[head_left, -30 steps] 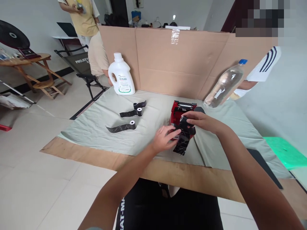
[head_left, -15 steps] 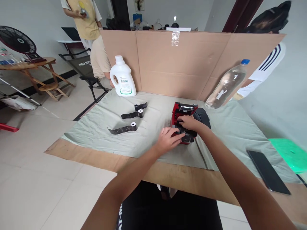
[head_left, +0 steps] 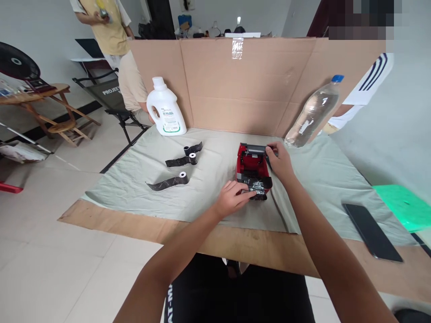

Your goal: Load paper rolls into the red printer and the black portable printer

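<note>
In front of me a small red and black printer [head_left: 252, 168] stands open on the cloth, its red inside showing. A shiny black strip [head_left: 257, 186] lies over its front edge. My left hand [head_left: 233, 197] has its fingertips pressed on that strip at the front left corner. At the back right, the fingers of my right hand [head_left: 279, 159] are closed round the dark edge of the printer's lid, most of it hidden behind the hand. To the left lie three black rolls with loose tails: a near roll [head_left: 182, 178], a middle roll [head_left: 191, 159] and a far roll [head_left: 191, 149].
A white jug [head_left: 166, 110] and a tilted clear bottle [head_left: 313, 114] lean near the cardboard screen [head_left: 239, 94]. At right are a phone [head_left: 372, 231] and a green stool [head_left: 404, 206]. A standing person [head_left: 109, 31] and a white sleeve [head_left: 368, 83] show beyond.
My right hand has left the inside of the printer and moved back and right to the lid. My left hand stays at the front strip. The view has shifted slightly.
</note>
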`<action>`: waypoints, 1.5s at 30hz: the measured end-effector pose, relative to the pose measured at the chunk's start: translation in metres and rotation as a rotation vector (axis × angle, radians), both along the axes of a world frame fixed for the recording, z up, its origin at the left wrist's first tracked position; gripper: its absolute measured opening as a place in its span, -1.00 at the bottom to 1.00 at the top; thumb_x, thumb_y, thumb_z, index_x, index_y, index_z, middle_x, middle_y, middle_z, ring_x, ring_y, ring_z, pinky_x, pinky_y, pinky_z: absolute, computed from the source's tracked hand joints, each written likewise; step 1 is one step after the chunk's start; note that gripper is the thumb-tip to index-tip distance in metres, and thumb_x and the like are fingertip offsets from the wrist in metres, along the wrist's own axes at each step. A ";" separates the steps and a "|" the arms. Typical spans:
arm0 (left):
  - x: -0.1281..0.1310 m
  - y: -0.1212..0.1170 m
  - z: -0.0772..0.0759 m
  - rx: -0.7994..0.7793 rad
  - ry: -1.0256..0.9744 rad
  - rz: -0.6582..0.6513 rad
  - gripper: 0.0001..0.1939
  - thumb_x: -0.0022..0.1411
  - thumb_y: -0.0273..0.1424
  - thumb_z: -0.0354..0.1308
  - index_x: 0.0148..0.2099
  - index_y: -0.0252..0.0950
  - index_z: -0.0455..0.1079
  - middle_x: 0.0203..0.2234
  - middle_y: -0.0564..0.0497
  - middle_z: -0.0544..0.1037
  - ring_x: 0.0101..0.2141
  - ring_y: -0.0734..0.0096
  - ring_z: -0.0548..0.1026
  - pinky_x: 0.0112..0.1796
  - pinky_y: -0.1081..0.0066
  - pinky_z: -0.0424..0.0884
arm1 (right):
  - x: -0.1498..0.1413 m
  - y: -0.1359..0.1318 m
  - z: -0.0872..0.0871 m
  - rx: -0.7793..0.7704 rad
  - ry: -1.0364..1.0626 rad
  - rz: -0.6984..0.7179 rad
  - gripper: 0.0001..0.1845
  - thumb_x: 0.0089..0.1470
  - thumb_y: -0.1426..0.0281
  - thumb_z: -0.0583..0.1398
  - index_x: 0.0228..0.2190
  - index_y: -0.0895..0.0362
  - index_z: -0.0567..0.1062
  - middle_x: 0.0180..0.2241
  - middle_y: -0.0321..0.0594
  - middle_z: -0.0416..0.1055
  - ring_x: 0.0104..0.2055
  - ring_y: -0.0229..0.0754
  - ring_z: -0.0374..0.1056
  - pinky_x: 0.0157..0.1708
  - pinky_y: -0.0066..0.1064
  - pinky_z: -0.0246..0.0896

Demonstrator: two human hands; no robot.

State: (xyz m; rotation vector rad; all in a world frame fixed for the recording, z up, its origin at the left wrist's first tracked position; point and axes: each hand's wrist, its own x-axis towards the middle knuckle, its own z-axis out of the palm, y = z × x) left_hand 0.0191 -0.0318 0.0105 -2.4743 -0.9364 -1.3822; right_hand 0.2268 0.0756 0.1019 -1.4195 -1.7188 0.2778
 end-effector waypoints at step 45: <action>-0.011 0.014 0.000 -0.395 -0.137 0.108 -0.27 0.22 -0.21 0.24 0.37 -0.27 0.14 0.18 -0.22 0.43 0.10 0.03 0.43 0.10 0.08 0.39 | -0.009 -0.059 -0.083 -0.407 1.172 0.107 -0.52 -0.13 0.29 0.32 -0.09 0.01 0.50 -0.12 -0.28 0.55 -0.06 -0.07 0.46 -0.06 -0.26 0.38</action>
